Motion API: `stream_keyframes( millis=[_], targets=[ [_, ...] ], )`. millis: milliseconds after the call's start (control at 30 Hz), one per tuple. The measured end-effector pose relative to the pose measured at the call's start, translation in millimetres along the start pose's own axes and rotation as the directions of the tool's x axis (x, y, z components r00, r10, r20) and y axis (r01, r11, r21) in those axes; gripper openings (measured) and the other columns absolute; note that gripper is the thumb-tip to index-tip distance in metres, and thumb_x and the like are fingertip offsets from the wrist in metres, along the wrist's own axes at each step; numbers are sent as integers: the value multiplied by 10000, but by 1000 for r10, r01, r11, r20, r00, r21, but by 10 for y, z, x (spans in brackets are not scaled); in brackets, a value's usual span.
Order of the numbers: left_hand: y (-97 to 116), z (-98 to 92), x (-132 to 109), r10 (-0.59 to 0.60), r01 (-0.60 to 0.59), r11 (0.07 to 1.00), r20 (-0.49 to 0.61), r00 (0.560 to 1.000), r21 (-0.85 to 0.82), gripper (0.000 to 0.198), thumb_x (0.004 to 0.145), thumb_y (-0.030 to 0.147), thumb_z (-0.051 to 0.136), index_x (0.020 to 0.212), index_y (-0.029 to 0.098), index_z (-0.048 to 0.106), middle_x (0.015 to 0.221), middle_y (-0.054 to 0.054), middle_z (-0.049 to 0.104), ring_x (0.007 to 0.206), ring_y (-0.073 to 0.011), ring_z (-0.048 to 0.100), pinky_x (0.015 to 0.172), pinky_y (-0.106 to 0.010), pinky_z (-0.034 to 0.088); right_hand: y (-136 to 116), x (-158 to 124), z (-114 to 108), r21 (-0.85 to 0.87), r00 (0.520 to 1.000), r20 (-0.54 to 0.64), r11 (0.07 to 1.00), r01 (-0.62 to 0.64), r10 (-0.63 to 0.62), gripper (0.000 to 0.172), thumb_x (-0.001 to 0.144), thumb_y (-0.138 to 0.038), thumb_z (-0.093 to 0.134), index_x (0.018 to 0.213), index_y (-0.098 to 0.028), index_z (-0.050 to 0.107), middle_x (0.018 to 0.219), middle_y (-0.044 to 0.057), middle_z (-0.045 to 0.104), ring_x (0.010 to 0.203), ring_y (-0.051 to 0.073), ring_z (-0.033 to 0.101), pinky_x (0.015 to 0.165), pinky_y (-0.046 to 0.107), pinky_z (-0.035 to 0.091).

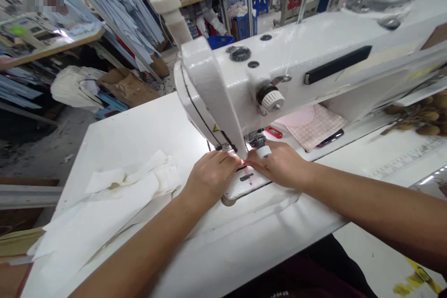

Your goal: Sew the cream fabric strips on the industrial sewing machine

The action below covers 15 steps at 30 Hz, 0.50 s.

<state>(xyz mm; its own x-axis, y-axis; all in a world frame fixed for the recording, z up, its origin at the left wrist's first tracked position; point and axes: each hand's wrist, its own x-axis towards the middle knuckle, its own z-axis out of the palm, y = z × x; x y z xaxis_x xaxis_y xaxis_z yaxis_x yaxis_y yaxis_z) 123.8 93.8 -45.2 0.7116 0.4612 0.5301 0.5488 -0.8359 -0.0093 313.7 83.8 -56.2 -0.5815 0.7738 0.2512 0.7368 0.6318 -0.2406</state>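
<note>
A white industrial sewing machine [279,65] fills the upper right, with its head bending down to the needle area. My left hand [211,179] and my right hand [279,164] lie palms down on either side of the presser foot [257,142], their fingertips almost meeting by the needle. Below them shows the metal needle plate [244,184]. A thin white cloth [244,209] spreads under my wrists, and I cannot tell whether my fingers pinch it. A loose heap of white fabric pieces [104,214] lies to the left of my left hand.
The white sewing table [115,139] holds a pink quilted pad [310,125], a phone [330,138] and a small red tool [274,132]. A measuring scale [408,160] runs along the table's right part. Racks of blue garments [118,9] and a person's arm [213,18] stand beyond.
</note>
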Motion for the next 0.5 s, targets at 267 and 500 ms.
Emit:
stream_keyframes(
  millis=[267, 500],
  targets=[
    [29, -42, -38, 39, -37, 999, 103, 994, -20, 177, 897, 135, 471, 747, 165, 561, 678, 0, 610, 612, -121, 526, 613, -254, 455, -13, -8, -4, 28, 996, 76, 999, 37, -39, 184, 881, -180, 495, 821, -196, 668, 744, 30, 610, 657, 122, 480, 489, 236, 210],
    [91, -127, -166, 54, -27, 995, 292, 955, -95, 206, 896, 65, 387, 948, 140, 572, 857, -45, 629, 785, -151, 565, 687, -292, 494, -1, -97, -28, -40, 977, 95, 980, 195, -190, 275, 887, -112, 402, 808, -169, 659, 781, 47, 604, 591, 111, 403, 518, 256, 212]
  ],
)
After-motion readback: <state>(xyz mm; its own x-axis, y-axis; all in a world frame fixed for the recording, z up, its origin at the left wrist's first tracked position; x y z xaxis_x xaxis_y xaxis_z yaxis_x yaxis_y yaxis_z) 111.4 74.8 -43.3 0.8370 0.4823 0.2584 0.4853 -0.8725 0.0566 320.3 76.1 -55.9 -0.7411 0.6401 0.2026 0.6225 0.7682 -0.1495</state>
